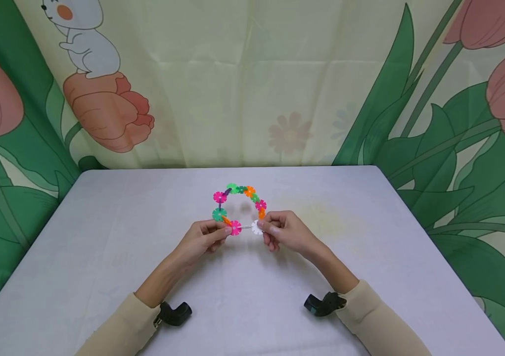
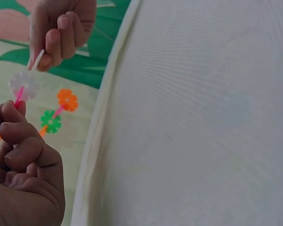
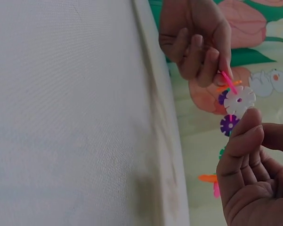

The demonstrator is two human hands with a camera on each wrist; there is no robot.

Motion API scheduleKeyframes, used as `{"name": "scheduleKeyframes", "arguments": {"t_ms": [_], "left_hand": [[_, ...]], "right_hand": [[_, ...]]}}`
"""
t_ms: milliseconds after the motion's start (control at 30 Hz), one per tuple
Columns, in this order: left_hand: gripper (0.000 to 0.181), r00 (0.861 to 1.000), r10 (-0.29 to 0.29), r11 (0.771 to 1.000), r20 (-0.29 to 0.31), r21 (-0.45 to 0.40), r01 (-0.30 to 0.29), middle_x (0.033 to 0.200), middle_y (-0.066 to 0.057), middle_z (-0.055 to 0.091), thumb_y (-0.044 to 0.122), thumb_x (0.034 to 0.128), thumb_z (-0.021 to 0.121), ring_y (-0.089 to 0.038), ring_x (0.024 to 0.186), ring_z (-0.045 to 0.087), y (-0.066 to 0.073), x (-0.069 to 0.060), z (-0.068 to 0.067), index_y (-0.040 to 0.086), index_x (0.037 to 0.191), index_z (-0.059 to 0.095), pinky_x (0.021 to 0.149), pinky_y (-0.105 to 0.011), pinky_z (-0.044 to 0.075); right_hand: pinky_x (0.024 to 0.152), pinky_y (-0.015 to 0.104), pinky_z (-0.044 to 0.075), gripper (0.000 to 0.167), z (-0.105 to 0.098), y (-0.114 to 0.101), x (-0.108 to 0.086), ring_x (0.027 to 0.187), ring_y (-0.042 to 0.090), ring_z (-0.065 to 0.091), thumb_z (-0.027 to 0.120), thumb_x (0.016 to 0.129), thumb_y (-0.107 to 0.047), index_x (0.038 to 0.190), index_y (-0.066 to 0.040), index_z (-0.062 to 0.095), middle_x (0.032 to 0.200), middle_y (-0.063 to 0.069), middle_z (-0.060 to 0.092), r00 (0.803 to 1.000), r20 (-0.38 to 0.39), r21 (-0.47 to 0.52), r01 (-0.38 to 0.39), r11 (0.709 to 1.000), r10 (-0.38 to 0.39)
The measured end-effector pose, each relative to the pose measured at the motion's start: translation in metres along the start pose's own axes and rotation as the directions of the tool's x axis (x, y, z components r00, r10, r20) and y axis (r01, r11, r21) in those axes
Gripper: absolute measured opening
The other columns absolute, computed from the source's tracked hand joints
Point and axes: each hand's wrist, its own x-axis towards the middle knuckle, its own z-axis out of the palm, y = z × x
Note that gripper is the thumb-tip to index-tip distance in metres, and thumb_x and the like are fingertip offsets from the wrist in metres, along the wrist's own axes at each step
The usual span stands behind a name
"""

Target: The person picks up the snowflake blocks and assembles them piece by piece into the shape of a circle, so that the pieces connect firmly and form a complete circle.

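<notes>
A ring of interlocking plastic snowflake discs [image 1: 219, 197] in pink, green, orange, purple and white hangs above the table between both hands. My left hand [image 1: 205, 236] pinches a pink disc [image 1: 235, 228] at the ring's lower left. With thumb and index finger, my right hand [image 1: 290, 232] pinches a white disc [image 1: 256, 227] at its lower right. A thin white disc [image 1: 246, 227], seen edge-on, spans the gap between these two. The left wrist view shows this middle white disc [image 2: 24, 85] face-on, with the pink disc [image 2: 19, 95] slotted against it.
A white-covered table [image 1: 101, 247] lies beneath the hands. Behind it hangs a curtain [image 1: 216, 99] printed with tulips, leaves and a rabbit on a carrot. Each wrist wears a black camera, the left one [image 1: 175, 314] and the right one [image 1: 325, 304].
</notes>
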Motion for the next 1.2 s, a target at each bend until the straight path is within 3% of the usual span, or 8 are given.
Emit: {"name": "scheduleKeyframes", "arguments": {"t_ms": [300, 433, 533, 700, 1000, 1200], "left_hand": [[0.021, 1.000, 0.013, 1.000, 0.024, 0.018, -0.013, 0.075, 0.004, 0.059, 0.024, 0.1024, 0.070, -0.011, 0.065, 0.045, -0.0007, -0.0009, 0.0006, 0.003, 0.106, 0.072, 0.059, -0.023, 0.036], [0.022, 1.000, 0.012, 1.000, 0.019, 0.020, -0.013, 0.075, 0.004, 0.058, 0.023, 0.1028, 0.070, -0.011, 0.065, 0.045, -0.0006, -0.0003, 0.0018, 0.002, 0.107, 0.072, 0.059, -0.023, 0.036], [0.021, 1.000, 0.014, 1.000, 0.018, 0.018, -0.014, 0.075, 0.004, 0.058, 0.022, 0.1033, 0.069, -0.012, 0.065, 0.046, -0.0003, -0.0001, 0.0029, 0.002, 0.108, 0.072, 0.059, -0.023, 0.037], [0.020, 1.000, 0.009, 1.000, 0.001, 0.022, -0.009, 0.076, 0.004, 0.060, 0.021, 0.1028, 0.070, -0.013, 0.066, 0.047, -0.0006, 0.0002, 0.0042, 0.002, 0.107, 0.073, 0.059, -0.022, 0.039], [0.021, 1.000, 0.000, 1.000, -0.002, 0.027, 0.000, 0.075, 0.003, 0.059, 0.022, 0.1023, 0.070, -0.013, 0.066, 0.047, -0.0037, 0.0001, 0.0032, 0.001, 0.107, 0.073, 0.059, -0.022, 0.039], [0.018, 1.000, 0.008, 1.000, 0.009, 0.025, -0.008, 0.074, 0.004, 0.059, 0.018, 0.1033, 0.068, -0.011, 0.064, 0.046, -0.0036, -0.0003, 0.0031, 0.000, 0.104, 0.071, 0.059, -0.022, 0.038]], "right_hand": [[0.055, 0.025, 0.053, 0.031, -0.0010, 0.0031, 0.0011, 0.056, 0.015, 0.060, 0.063, 0.107, -0.020, 0.095, 0.009, 0.061, 0.069, 0.005, 0.066, 1.000, 0.022, -0.022, 0.007, 1.000, -0.007], [0.055, 0.024, 0.053, 0.033, 0.0000, 0.0034, 0.0004, 0.056, 0.014, 0.061, 0.063, 0.107, -0.020, 0.099, 0.013, 0.060, 0.074, 0.021, 0.066, 1.000, 0.020, -0.026, 0.006, 1.000, -0.005], [0.056, 0.024, 0.053, 0.033, 0.0007, 0.0022, -0.0008, 0.056, 0.014, 0.060, 0.064, 0.107, -0.020, 0.099, 0.012, 0.061, 0.076, 0.024, 0.066, 1.000, 0.019, -0.022, 0.002, 1.000, -0.002], [0.056, 0.023, 0.052, 0.032, 0.0024, 0.0005, -0.0017, 0.056, 0.014, 0.060, 0.064, 0.106, -0.019, 0.100, 0.012, 0.061, 0.072, 0.008, 0.066, 1.000, 0.021, -0.018, -0.011, 1.000, 0.011], [0.054, 0.022, 0.051, 0.032, 0.0047, 0.0028, -0.0006, 0.055, 0.013, 0.059, 0.065, 0.106, -0.018, 0.100, 0.013, 0.061, 0.072, 0.012, 0.067, 1.000, 0.018, -0.005, -0.012, 1.000, 0.012], [0.054, 0.021, 0.051, 0.033, 0.0058, 0.0041, -0.0002, 0.055, 0.013, 0.060, 0.065, 0.106, -0.019, 0.101, 0.014, 0.060, 0.070, 0.004, 0.066, 1.000, 0.009, -0.004, -0.010, 1.000, 0.010]]}}
